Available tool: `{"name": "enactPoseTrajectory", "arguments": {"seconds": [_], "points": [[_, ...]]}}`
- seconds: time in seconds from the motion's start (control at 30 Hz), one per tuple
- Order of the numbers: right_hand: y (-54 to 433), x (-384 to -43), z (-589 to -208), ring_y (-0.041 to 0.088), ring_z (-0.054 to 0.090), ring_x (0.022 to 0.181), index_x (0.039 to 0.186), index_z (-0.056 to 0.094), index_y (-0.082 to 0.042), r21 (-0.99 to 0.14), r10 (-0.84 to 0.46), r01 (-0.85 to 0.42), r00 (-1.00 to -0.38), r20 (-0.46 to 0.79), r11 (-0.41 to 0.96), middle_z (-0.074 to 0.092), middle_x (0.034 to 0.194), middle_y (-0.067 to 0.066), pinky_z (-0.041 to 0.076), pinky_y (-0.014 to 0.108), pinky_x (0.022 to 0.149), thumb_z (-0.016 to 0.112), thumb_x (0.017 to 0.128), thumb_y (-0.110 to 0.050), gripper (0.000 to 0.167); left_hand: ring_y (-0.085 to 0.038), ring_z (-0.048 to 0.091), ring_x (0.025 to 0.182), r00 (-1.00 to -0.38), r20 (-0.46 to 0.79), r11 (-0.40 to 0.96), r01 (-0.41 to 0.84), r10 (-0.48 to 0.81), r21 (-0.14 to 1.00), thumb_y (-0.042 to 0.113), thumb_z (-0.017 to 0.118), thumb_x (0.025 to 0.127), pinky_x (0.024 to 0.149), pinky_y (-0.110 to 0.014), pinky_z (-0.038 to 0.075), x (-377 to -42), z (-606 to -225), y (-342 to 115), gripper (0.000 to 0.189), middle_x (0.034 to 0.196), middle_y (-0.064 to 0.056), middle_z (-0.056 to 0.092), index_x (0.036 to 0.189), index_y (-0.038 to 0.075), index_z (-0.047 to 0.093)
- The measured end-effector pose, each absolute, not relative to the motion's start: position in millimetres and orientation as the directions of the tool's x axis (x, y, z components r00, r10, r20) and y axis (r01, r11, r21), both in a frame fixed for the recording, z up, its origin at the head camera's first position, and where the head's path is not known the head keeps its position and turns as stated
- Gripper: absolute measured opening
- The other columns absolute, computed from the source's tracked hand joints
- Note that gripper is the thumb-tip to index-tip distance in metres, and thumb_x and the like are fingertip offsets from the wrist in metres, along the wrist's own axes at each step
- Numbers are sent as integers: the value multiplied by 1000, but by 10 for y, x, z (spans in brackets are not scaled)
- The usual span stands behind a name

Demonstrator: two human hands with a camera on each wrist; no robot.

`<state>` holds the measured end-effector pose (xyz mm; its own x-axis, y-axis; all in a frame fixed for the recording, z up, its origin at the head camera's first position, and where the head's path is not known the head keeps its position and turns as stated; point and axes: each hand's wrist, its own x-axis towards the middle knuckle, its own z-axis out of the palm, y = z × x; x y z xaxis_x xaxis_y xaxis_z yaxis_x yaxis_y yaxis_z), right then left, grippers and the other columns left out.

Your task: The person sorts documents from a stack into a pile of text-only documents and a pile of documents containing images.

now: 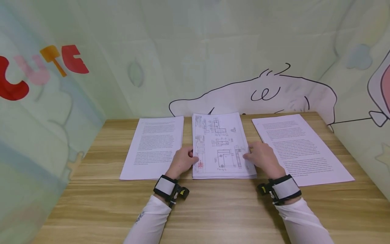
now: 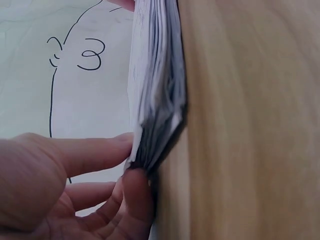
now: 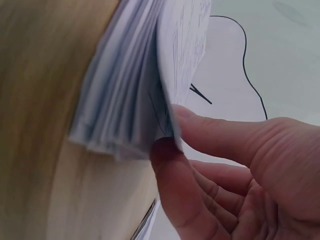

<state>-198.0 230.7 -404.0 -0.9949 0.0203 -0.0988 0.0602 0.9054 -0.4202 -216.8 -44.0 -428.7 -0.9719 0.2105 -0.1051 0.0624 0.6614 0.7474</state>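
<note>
A stack of paper sheets printed with technical drawings lies in the middle of the table, a red stamp near its left edge. My left hand pinches the stack's left edge, thumb on top and fingers beneath; in the left wrist view the sheets bunch between thumb and fingers. At the opposite edge, my right hand pinches the top of the stack between thumb and forefinger. The right wrist view shows upper paper lifted apart from the looser sheets below.
A stack of text pages lies to the left, partly beside the left hand. Another text stack lies to the right, behind the right hand. The wooden table meets a printed cloth backdrop at its back edge.
</note>
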Motion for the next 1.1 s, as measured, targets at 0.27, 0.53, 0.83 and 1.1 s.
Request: {"name": "enactPoseTrajectory", "arguments": {"seconds": [0.27, 0.53, 0.83, 1.1], "points": [[2382, -1940, -3954, 18, 50, 53, 104, 65, 0, -387, 15, 60, -993, -119, 920, 57, 65, 6, 34, 27, 46, 64, 83, -24, 32, -16, 47, 54, -986, -28, 686, 96, 167, 721, 23, 58, 87, 45, -25, 33, -2174, -4257, -395, 19, 64, -4, 51, 76, 7, 57], [2600, -1903, -3763, 27, 59, 74, 120, 54, 5, -412, 58, 55, -998, -5, 910, 64, 98, 23, 42, 32, 53, 59, 84, -30, 50, -14, 52, 78, -984, 58, 554, 142, 167, 820, 27, 54, 91, 61, -25, 43, -2116, -4062, -277, 45, 103, -3, 54, 130, 6, 49], [2956, -1873, -3686, 31, 57, 78, 124, 51, 2, -398, 13, -22, -996, 85, 917, 61, 98, 25, 42, 37, 58, 61, 86, -31, 52, -12, 56, 88, -949, 156, 339, 248, 275, 908, 23, 53, 92, 69, -22, 49, -2017, -3928, 40, 37, 113, 0, 57, 128, 15, 52], [3311, -1851, -3725, 44, 52, 96, 131, 42, 3, -387, 30, 12, -999, 40, 922, 56, 108, 32, 42, 52, 72, 58, 87, -41, 65, -9, 54, 96, -921, 150, 333, 277, 359, 901, 24, 51, 93, 74, -19, 46, -1995, -3957, 453, 34, 116, 1, 55, 126, 17, 53]]}}
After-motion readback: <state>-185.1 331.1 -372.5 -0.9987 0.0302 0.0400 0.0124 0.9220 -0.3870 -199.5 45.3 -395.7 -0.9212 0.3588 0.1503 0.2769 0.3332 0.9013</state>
